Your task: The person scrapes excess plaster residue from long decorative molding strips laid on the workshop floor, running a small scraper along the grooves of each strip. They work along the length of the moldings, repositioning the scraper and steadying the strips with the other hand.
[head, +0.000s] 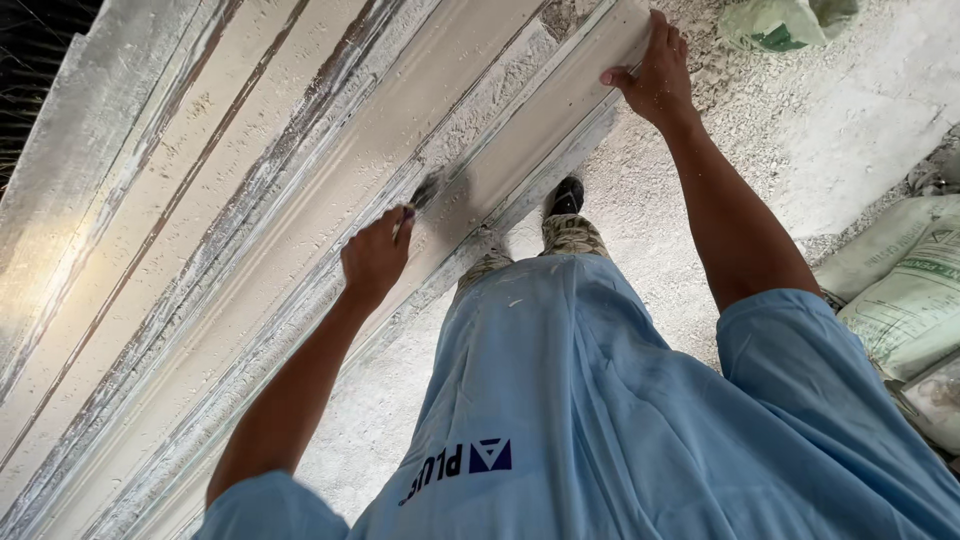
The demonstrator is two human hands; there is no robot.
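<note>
My left hand [375,255] is closed around a small brush [425,192] whose dark bristles touch the pale surface of a long moulding form [300,190]. The form runs diagonally from lower left to upper right and is streaked with white plaster. My right hand [655,75] rests on the form's near edge at the upper right, fingers curled over the rim and thumb pointing left. My blue shirt fills the lower part of the view.
Below the form lies a rough floor [840,120] covered in white dust and gravel. Stacked sacks [905,290] sit at the right edge, another sack [785,22] at the top right. My shoe [566,195] stands beside the form's edge.
</note>
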